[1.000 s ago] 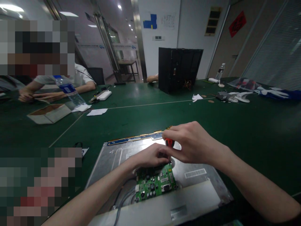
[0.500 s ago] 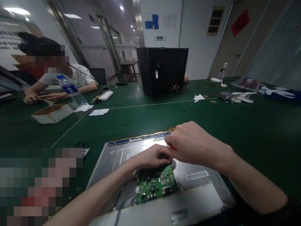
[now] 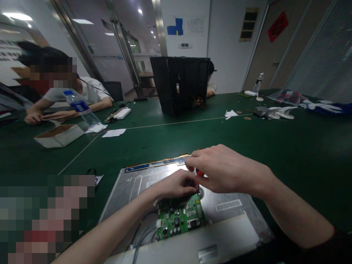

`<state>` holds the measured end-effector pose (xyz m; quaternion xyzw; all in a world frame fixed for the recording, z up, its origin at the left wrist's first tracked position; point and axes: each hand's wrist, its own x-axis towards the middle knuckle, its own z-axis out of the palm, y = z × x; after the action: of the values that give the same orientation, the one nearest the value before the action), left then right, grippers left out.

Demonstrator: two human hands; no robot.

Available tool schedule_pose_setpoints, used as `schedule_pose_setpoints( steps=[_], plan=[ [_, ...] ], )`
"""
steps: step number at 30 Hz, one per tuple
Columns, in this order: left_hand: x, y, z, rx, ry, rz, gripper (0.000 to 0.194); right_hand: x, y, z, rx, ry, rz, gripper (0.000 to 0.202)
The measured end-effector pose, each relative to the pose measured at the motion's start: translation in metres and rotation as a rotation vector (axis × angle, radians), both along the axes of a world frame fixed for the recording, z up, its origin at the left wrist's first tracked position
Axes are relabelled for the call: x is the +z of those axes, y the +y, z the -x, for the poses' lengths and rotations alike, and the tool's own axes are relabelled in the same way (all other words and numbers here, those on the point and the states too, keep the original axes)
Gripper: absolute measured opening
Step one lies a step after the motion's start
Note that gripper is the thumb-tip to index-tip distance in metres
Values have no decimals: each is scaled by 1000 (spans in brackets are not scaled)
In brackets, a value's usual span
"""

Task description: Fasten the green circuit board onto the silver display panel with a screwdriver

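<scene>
A silver metal panel (image 3: pixel 228 223) lies flat in front of me, with a green circuit board (image 3: pixel 180 216) on it and a long blue circuit strip (image 3: pixel 154 165) along its far edge. My right hand (image 3: pixel 210 165) is closed round a small red-and-dark tool (image 3: pixel 200 172) above the board's far right corner. The tool's tip is hidden. My left hand (image 3: pixel 178 183) rests at the board's far edge, fingers curled together close under the tool; what they pinch is too small to make out. Grey cables run along the board's left side.
Beyond the panel stands a black case (image 3: pixel 184 80). At the left are a white box (image 3: pixel 60 136), a tilted water bottle (image 3: pixel 82 108) and a seated person's arms. Gloves (image 3: pixel 282 112) and a small bottle (image 3: pixel 258 82) are at the far right.
My right hand's fingers have shifted slightly left and loosened a little, showing more of the red tool. A person's head now shows beside the black case. The view has turned slightly right.
</scene>
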<state>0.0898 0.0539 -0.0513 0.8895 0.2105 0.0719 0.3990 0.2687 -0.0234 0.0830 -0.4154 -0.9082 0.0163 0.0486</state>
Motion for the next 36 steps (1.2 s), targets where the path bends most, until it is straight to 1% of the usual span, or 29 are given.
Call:
schedule_pose_setpoints(
  steps=[2, 4, 7, 9, 11, 13, 15, 18, 22, 25, 28, 30, 33, 36],
  plan=[
    [0, -1, 0, 5, -1, -35, 15, -1, -2, 0, 33, 2, 1, 8],
    [-1, -2, 1, 36, -5, -55, 20, -2, -3, -1, 86, 17, 5, 14],
    [-2, -4, 1, 81, -4, -57, 26, -3, -5, -3, 164, 36, 17, 21],
    [-2, -4, 1, 89, 1, -45, 25, -2, -5, -3, 188, 44, 33, 22],
    [-1, -4, 0, 89, 4, -27, 23, -2, -6, -4, 168, 57, 53, 18],
    [2, -4, -1, 60, 7, -7, 22, -2, -7, -3, 125, 75, 62, 11],
    [4, -4, -2, 38, 0, -14, 21, -3, -8, -2, 77, 86, 48, 13],
    [7, -4, -4, 51, -11, -68, 20, -2, -10, 0, 11, 66, 18, 13],
    [9, -4, -3, 10, -13, -84, 15, 2, -13, 3, -40, 16, 34, 23],
    [13, -4, -4, 1, -21, -81, 18, 3, -13, 4, -61, -32, 51, 30],
    [14, -5, -4, 23, -21, -46, 18, 1, -14, 2, -39, -34, 34, 29],
    [12, -6, -4, 37, -20, -5, 18, 0, -15, 0, -15, -9, 1, 22],
    [7, -6, -4, 84, -31, 34, 23, -2, -15, -2, 49, 30, -20, 9],
    [4, -5, -3, 118, -25, 53, 28, -1, -14, -4, 115, 50, 10, 14]
  ],
)
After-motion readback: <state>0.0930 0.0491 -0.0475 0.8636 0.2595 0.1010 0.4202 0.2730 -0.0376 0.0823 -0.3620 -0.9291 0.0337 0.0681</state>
